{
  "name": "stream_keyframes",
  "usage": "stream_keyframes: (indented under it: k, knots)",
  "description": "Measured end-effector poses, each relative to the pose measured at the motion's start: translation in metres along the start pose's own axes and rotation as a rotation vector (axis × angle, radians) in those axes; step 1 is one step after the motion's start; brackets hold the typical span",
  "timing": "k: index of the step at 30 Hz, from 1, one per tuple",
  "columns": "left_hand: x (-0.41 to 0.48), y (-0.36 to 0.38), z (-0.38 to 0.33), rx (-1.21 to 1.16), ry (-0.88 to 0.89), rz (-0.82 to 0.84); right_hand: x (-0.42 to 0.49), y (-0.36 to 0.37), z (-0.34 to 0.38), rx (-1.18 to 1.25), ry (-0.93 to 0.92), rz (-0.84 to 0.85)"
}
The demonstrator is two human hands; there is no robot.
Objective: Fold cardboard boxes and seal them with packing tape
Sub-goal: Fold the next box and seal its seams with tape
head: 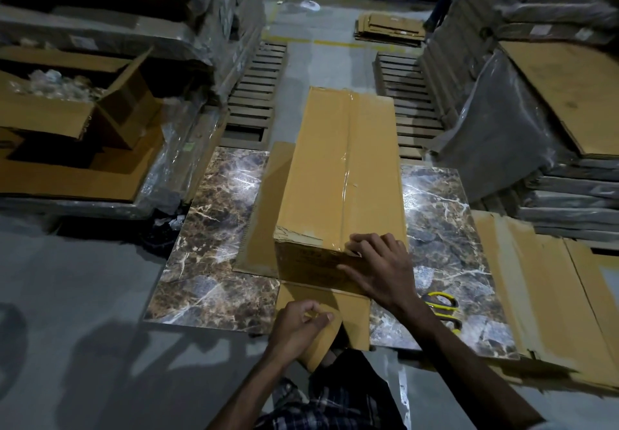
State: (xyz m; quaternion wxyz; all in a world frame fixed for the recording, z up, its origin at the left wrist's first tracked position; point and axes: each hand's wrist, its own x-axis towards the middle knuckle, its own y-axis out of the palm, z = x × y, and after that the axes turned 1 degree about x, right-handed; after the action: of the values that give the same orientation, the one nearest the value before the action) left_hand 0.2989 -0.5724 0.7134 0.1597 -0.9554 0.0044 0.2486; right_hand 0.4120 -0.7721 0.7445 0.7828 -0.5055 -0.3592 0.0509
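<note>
left hand (300, 324) pinches flap (355, 314); right hand (376, 263) presses box (331, 161)

Yellow-handled scissors (447, 308) lie on a marbled slab (214, 228) near wooden pallets (258, 94).

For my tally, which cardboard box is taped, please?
The long brown cardboard box at centre, taped along its seam; the brown box at left stands open.

The box (338, 168) lies on the slab (214, 235) — scissors (443, 309) right of it, flattened cardboard (552, 295) farther right.
</note>
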Motion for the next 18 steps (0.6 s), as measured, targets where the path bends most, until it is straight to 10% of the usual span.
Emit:
stream_keyframes:
  k: [4,10,18]
  knots:
    - [-0.006,-0.012,-0.027,-0.042,0.055,-0.023,-0.007,-0.034,0.022,0.33,0.181,-0.174]
    - [-0.016,-0.029,-0.059,0.106,0.232,0.015,-0.014,-0.046,0.047,0.826,0.725,0.517]
    - [-0.017,-0.037,-0.065,0.378,0.268,0.071,-0.016,-0.034,0.06,1.13,0.919,0.524]
